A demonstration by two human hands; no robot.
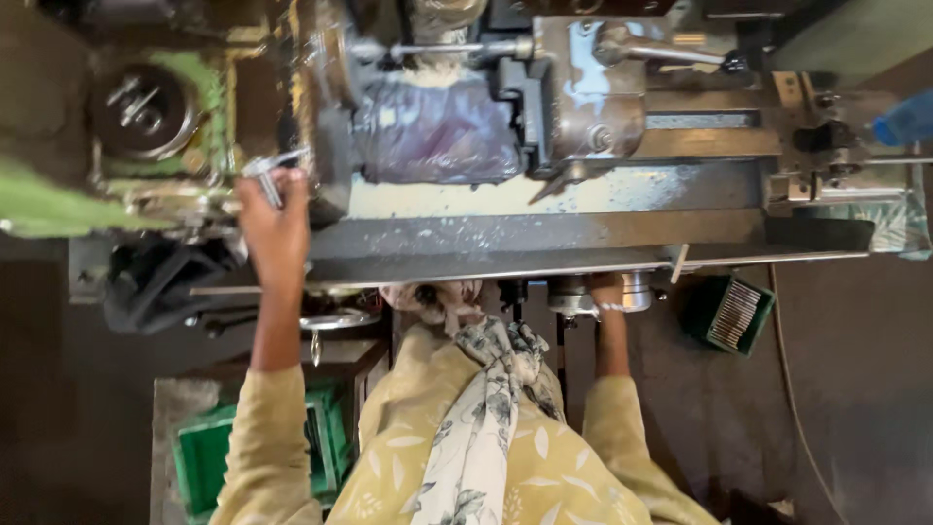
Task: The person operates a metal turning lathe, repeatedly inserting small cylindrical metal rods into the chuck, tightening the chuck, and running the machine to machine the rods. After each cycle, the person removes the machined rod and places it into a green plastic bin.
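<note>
Standing at a lathe (544, 209) and looking straight down on it, the person reaches forward with the left hand (275, 222), which is closed around a small silvery metal piece (272, 173), its bright end sticking out past the fingertips just beside the chuck end of the machine (326, 146). The piece is pinched only near its lower end, so a slip of the fingers could drop it onto the wet, white-speckled bed (505, 233) or among the dark handles below; that judgement rests on how little of it the fingers cover. A second risk seems to come from clothing: a flowered scarf (486, 389) hangs down the front of the yellow top and ends close to the front edge of the lathe, where it could catch on a turning part if the spindle runs. Whether anything is turning cannot be told from this view. The loose yellow sleeve (267, 437) on the reaching arm is well back from the chuck. The right hand (607, 292) is low, at the front of the machine, curled over a round metal handwheel (632, 290); its fingers are mostly hidden, so how firmly it grips cannot be told. A green tray of thin metal rods (734, 313) sits off to the right, well apart from both hands.
</note>
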